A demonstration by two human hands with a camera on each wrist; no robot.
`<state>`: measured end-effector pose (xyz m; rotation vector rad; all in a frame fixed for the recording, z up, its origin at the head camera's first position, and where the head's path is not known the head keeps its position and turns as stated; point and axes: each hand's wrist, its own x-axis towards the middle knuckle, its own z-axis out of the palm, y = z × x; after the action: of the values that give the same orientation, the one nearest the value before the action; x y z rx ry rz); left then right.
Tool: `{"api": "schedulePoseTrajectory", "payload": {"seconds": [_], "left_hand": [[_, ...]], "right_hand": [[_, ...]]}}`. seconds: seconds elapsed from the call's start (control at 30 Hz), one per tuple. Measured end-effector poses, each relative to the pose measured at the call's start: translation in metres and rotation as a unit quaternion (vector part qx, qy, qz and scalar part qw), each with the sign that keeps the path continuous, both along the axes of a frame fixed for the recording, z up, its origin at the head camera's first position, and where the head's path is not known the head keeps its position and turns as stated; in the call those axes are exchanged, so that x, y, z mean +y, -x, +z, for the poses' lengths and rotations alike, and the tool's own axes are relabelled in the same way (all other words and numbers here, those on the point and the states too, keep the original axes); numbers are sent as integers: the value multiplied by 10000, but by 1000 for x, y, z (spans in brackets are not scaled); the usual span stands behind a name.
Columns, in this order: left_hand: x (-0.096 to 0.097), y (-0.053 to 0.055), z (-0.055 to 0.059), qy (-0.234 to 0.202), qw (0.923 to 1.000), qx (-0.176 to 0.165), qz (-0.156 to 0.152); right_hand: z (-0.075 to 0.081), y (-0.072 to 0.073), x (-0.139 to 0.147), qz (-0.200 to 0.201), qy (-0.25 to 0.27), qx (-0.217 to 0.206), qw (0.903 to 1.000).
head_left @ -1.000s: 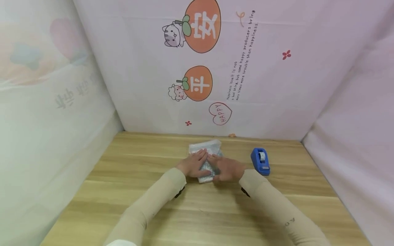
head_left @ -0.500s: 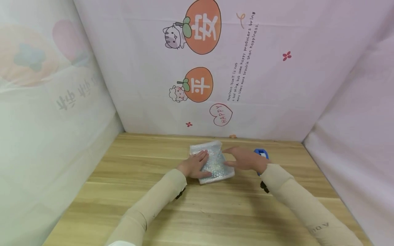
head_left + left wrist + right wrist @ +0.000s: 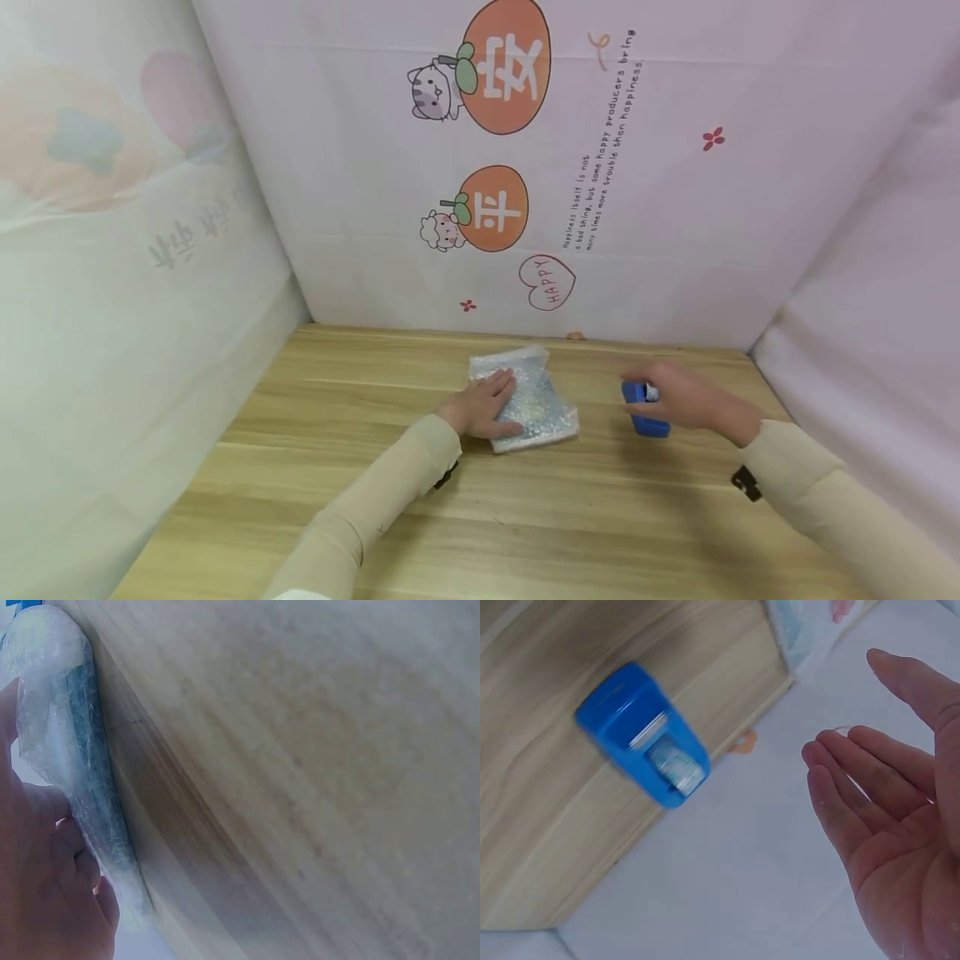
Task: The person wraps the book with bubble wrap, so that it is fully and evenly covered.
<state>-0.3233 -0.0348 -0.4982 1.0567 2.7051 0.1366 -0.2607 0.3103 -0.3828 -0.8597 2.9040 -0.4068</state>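
A flat package in bubble wrap (image 3: 536,408) lies on the wooden table, its clear wrap folded over something bluish. My left hand (image 3: 483,406) rests on its left part with fingers straight; the left wrist view shows the wrapped edge (image 3: 94,750) beside my fingers. Over at the right, my right hand (image 3: 686,400) hovers above the blue tape dispenser (image 3: 649,427), partly hiding it in the head view. In the right wrist view the dispenser (image 3: 630,724) carries a roll of clear tape (image 3: 676,763), and my right hand (image 3: 889,802) is apart from it, holding nothing.
The wooden table (image 3: 480,533) backs onto a printed cloth wall (image 3: 360,208) with cartoon oranges. Cloth walls also stand at the left (image 3: 112,333) and right (image 3: 885,333).
My right hand has left the package and moved right to the tape dispenser. The right part of the wrap now lies uncovered. My left hand has stayed on the package.
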Motion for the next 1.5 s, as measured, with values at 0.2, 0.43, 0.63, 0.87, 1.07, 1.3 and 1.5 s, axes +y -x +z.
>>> {"api": "schedulePoseTrajectory", "payload": {"seconds": [0.2, 0.43, 0.63, 0.87, 1.07, 1.3, 1.5], "left_hand": [[2, 2, -3, -59, 10000, 14, 47], [-2, -2, 1, -70, 9999, -34, 65], [-2, 0, -3, -114, 9999, -9, 87], [-1, -1, 0, -59, 9999, 20, 82], [-1, -1, -1, -103, 9999, -17, 83], [-1, -1, -3, -133, 9999, -70, 80], [-2, -1, -2, -130, 9999, -17, 71]], "right_hand": [[-3, -10, 35, -288, 128, -18, 9995], [-25, -8, 58, -572, 509, -184, 9969], [-40, -3, 72, -1073, 818, -714, 9883], [-56, 4, 84, -1671, 852, -942, 9777], [-71, 9, 85, -2049, 1080, -1352, 9634], [-81, 12, 78, -2154, 984, -1543, 9592], [-82, 15, 73, -2286, 1000, -1469, 9572]]}}
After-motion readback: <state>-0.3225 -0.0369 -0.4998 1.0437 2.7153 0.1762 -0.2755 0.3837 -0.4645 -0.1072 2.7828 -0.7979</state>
